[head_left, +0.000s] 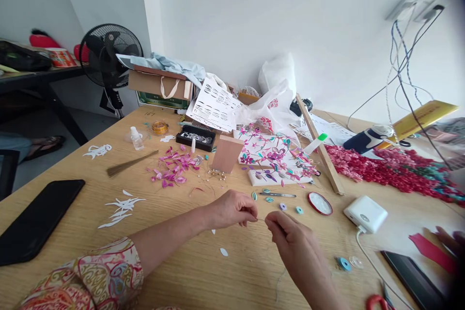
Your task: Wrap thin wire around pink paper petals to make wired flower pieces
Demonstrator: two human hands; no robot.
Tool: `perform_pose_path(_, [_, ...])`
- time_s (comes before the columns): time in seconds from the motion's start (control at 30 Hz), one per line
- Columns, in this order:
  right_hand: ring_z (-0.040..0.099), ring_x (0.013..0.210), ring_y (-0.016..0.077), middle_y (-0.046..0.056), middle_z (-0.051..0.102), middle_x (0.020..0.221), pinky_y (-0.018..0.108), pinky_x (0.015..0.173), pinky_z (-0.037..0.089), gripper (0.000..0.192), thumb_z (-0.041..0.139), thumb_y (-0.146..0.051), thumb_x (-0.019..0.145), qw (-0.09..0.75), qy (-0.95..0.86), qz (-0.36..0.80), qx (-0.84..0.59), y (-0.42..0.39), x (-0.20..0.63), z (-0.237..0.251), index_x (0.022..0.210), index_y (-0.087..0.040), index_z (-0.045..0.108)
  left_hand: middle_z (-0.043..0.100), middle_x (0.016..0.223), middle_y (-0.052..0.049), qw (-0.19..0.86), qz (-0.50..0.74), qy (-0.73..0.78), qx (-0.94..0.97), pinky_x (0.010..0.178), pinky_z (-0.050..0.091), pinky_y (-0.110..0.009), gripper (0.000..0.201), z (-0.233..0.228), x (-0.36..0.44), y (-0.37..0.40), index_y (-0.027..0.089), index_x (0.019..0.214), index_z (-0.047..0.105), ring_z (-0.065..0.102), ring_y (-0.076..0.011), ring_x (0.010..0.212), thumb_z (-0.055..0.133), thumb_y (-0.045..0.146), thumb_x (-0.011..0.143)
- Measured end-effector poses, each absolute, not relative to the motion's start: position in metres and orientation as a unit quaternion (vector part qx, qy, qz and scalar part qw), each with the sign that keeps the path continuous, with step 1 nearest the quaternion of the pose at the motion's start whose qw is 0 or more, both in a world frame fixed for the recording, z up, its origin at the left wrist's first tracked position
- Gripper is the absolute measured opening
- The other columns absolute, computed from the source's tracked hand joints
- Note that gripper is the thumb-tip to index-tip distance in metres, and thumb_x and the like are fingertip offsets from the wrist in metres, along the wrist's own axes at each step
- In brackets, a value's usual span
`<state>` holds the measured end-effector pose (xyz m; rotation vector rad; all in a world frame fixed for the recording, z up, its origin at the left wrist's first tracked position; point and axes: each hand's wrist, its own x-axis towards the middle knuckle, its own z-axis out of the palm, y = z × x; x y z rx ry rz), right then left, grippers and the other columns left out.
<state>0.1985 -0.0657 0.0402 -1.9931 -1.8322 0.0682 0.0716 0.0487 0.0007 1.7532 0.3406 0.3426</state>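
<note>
Wire (pixel 260 219) barely visible between fingers (pixel 250 215)

the desk (pixel 189 271) is pale wood, matt with fine grain. the phone (pixel 34 220) is glossy black. white paper cutouts (pixel 119 208) look matt. the charger (pixel 365 214) is smooth white plastic; the sleeve (pixel 98 276) is patterned cloth.

My wooden table (pixel 203 271) carries a black phone (pixel 36 220) at the left edge, white paper cutouts (pixel 121 209) beside it, and pink petals (pixel 173 167) further back near a small bottle (pixel 136 138). A red lid (pixel 319 203) and a white charger (pixel 365 213) lie to the right, before a heap of red flowers (pixel 385 169).
</note>
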Motion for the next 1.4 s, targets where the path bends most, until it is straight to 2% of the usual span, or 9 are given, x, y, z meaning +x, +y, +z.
perform_pose_path(0.07, [0.053,0.044,0.0115,-0.001,0.056,0.052,0.020,0.042,0.036,0.027,0.035,-0.024,0.082,0.212,-0.672,0.017,-0.710,-0.066,0.197,0.043,0.064,-0.020,0.055,0.051,0.062,0.002,0.660,0.132,0.170,0.720,0.051,0.039,-0.016,0.009,0.000,0.071,0.049,0.013,0.070,0.058,0.050,-0.0070,0.055,0.059,0.022,0.068])
perform_pose_path(0.17, [0.051,0.044,0.0110,-0.001,0.054,0.052,0.019,0.042,0.036,0.028,0.034,-0.023,0.082,0.201,-0.688,0.016,-0.697,-0.066,0.196,0.047,0.064,-0.020,0.055,0.056,0.067,0.002,0.667,0.121,0.180,0.713,0.058,0.039,-0.017,0.018,0.002,0.070,0.050,0.014,0.076,0.061,0.051,-0.0078,0.062,0.064,0.027,0.064])
perform_pose_path(0.27, [0.051,0.045,0.0108,-0.001,0.054,0.054,0.019,0.042,0.036,0.028,0.034,-0.023,0.083,0.180,-0.702,0.029,-0.689,-0.065,0.197,0.051,0.065,-0.020,0.054,0.058,0.069,0.002,0.652,0.119,0.171,0.729,0.060,0.037,-0.016,0.022,0.003,0.067,0.052,0.015,0.081,0.063,0.051,-0.0076,0.064,0.060,0.032,0.068])
perform_pose_path(0.43, [0.050,0.049,0.0107,-0.001,0.054,0.058,0.019,0.047,0.036,0.025,0.034,-0.022,0.084,0.123,-0.694,0.067,-0.706,-0.067,0.201,0.061,0.066,-0.020,0.052,0.057,0.066,0.002,0.587,0.117,0.132,0.790,0.056,0.033,-0.015,0.025,0.004,0.066,0.056,0.014,0.076,0.064,0.047,-0.0068,0.062,0.050,0.035,0.077])
perform_pose_path(0.6, [0.051,0.052,0.0117,-0.001,0.054,0.060,0.020,0.049,0.033,0.024,0.034,-0.020,0.083,0.056,-0.681,0.087,-0.725,-0.069,0.208,0.073,0.065,-0.020,0.049,0.051,0.064,0.003,0.532,0.120,0.120,0.830,0.054,0.032,-0.016,0.007,0.007,0.067,0.058,0.014,0.068,0.061,0.045,-0.0065,0.060,0.060,0.021,0.070])
perform_pose_path(0.73, [0.050,0.051,0.0121,-0.002,0.053,0.059,0.021,0.047,0.029,0.022,0.034,-0.012,0.077,0.006,-0.683,0.060,-0.728,-0.070,0.214,0.075,0.061,-0.021,0.045,0.053,0.075,0.000,0.494,0.190,0.088,0.844,0.072,0.035,-0.021,0.008,0.014,0.066,0.059,0.015,0.062,0.059,0.048,-0.0118,0.078,0.063,0.019,0.067])
perform_pose_path(0.9, [0.047,0.048,0.0111,-0.002,0.051,0.058,0.021,0.045,0.026,0.020,0.035,-0.008,0.073,-0.006,-0.686,0.042,-0.726,-0.070,0.215,0.078,0.059,-0.020,0.044,0.053,0.092,-0.004,0.649,0.218,0.008,0.729,0.088,0.031,-0.029,0.011,0.023,0.065,0.055,0.015,0.062,0.055,0.049,-0.0153,0.094,0.061,0.020,0.068])
perform_pose_path(1.07, [0.049,0.050,0.0113,-0.002,0.053,0.060,0.020,0.046,0.027,0.020,0.035,-0.009,0.075,-0.003,-0.680,0.035,-0.732,-0.070,0.215,0.086,0.061,-0.020,0.045,0.055,0.098,-0.008,0.808,0.206,-0.014,0.551,0.084,0.035,-0.032,0.018,0.027,0.076,0.043,0.014,0.058,0.050,0.050,-0.0186,0.095,0.064,0.024,0.065])
perform_pose_path(1.4, [0.053,0.050,0.0126,0.000,0.058,0.066,0.022,0.045,0.029,0.021,0.035,-0.015,0.079,0.027,-0.640,-0.042,-0.767,-0.086,0.237,0.094,0.068,-0.022,0.051,0.055,0.076,-0.003,0.833,0.232,0.028,0.501,0.077,0.037,-0.028,0.019,0.016,0.092,0.040,0.013,0.058,0.050,0.051,-0.0130,0.078,0.067,0.022,0.061])
